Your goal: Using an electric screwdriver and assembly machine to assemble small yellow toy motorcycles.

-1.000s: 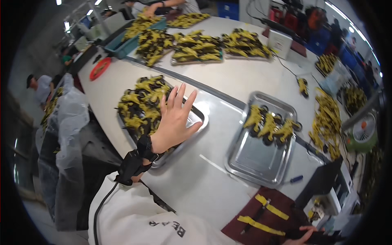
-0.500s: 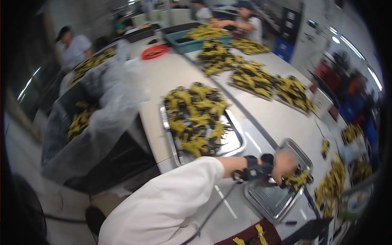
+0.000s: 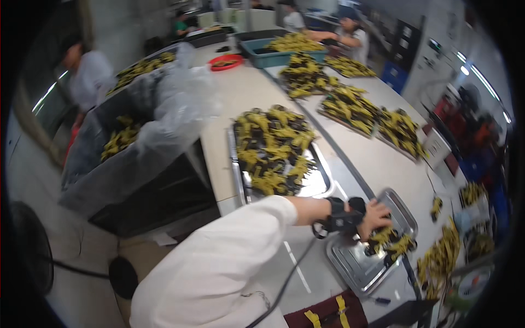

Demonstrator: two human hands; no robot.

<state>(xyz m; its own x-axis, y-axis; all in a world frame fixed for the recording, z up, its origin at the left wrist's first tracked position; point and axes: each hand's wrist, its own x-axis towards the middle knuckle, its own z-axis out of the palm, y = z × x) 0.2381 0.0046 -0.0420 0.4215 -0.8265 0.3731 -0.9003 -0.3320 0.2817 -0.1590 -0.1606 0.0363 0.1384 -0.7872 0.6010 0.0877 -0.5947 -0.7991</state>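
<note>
Head view, from the left: a plastic-lined bin has loose yellow-and-black pieces inside. The person's white sleeve rises from the lower edge and slants toward the right, the arm stretched well out over the table. Beyond it, a metal tray carries a thick heap of similar pieces. The bare forearm runs nearly level into a black wrist device, from which a dark cable trails down. Nearer the lower edge lies a maroon cloth with yellow strips. The left hand is back-up, fingers pointing right and bent downward over the second metal tray, at the near pieces lying in it; whether it grips one, I cannot tell. Farther right, yellow strips are heaped in a loose pile on the table.
</note>
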